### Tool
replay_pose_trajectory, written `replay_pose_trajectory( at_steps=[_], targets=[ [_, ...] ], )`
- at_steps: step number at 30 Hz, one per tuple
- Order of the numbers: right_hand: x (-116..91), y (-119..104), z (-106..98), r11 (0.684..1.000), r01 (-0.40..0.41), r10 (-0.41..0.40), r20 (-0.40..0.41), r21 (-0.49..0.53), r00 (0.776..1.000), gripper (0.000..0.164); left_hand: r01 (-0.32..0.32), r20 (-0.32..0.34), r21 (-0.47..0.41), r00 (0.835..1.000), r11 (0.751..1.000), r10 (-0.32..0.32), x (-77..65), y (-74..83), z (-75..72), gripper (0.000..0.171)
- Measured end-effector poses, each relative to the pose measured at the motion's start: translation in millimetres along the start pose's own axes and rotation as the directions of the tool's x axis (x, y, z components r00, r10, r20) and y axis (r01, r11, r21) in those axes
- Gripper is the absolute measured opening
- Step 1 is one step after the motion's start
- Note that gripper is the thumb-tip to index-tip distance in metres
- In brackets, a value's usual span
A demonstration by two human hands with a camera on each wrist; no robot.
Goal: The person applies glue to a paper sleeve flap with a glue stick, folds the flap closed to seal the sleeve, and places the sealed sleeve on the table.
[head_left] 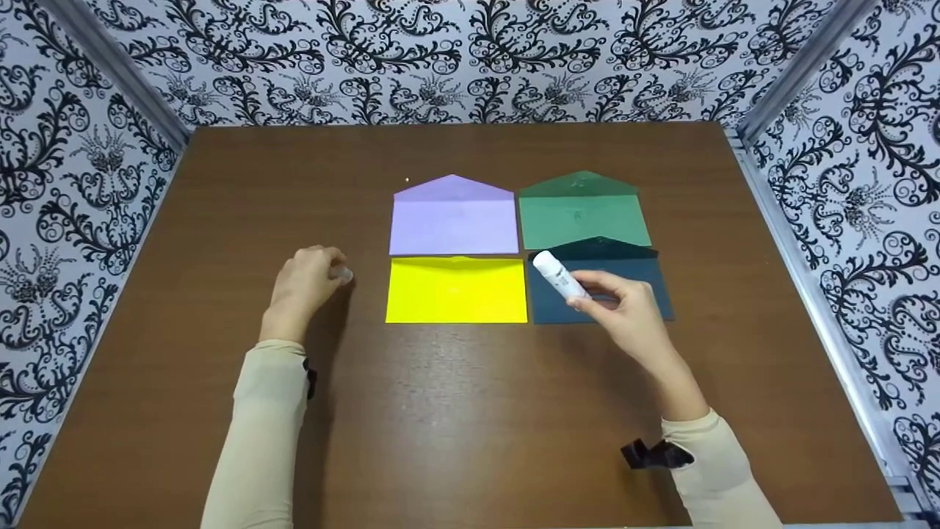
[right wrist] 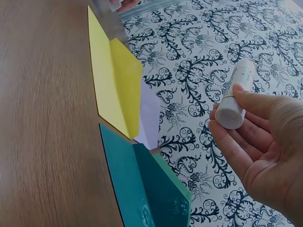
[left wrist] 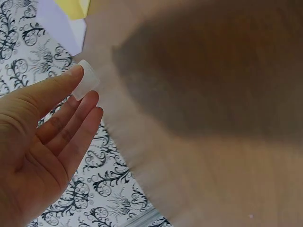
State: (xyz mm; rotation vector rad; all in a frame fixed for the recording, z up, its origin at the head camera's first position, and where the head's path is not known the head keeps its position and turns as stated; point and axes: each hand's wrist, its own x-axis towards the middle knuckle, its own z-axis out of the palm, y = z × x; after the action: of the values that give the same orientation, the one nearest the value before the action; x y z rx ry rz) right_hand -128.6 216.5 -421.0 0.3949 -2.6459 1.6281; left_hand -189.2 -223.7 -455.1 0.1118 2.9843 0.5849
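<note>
My right hand (head_left: 624,316) pinches a white glue stick (head_left: 559,275) between thumb and fingers, tilted above the dark blue envelope (head_left: 602,294). To the left, my left hand (head_left: 305,283) holds a small whitish cap (left wrist: 86,80) between thumb and fingertips, over the table beside the yellow envelope (head_left: 455,294). Behind the yellow one lies a purple envelope (head_left: 454,226), and behind the dark blue one a green envelope (head_left: 584,220). In the right wrist view the yellow and dark blue flaps (right wrist: 163,189) are folded out, with shiny smears on the dark blue one.
The envelopes lie in two rows on a brown wooden table (head_left: 433,411). Walls with a black floral pattern (head_left: 440,66) and metal edge strips (head_left: 800,294) border it at the back and sides. A black strap (head_left: 656,454) hangs from the right sleeve.
</note>
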Motion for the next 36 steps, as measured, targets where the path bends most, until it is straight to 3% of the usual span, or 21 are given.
replay_pose_trajectory(
  at_steps=[7, 15, 36],
  targets=[
    [-3, -20, -1, 1.000, -0.003, 0.003, 0.014, -0.004, 1.000, 0.034, -0.001, 0.023, 0.029, 1.000, 1.000, 0.000, 2.0, -5.9, 9.6, 0.025],
    [2, 14, 4, 0.998, 0.035, -0.035, -0.011, 0.048, 0.999, 0.035, 0.035, 0.058, 0.025, 0.998, 0.999, -0.037, 2.2, -5.7, 13.3, 0.017],
    [3, 17, 7, 0.998, 0.028, -0.027, -0.002, 0.062, 1.000, 0.035, 0.012, 0.031, 0.093, 0.999, 0.996, -0.015, -2.7, -2.4, 8.9, 0.032]
  ],
)
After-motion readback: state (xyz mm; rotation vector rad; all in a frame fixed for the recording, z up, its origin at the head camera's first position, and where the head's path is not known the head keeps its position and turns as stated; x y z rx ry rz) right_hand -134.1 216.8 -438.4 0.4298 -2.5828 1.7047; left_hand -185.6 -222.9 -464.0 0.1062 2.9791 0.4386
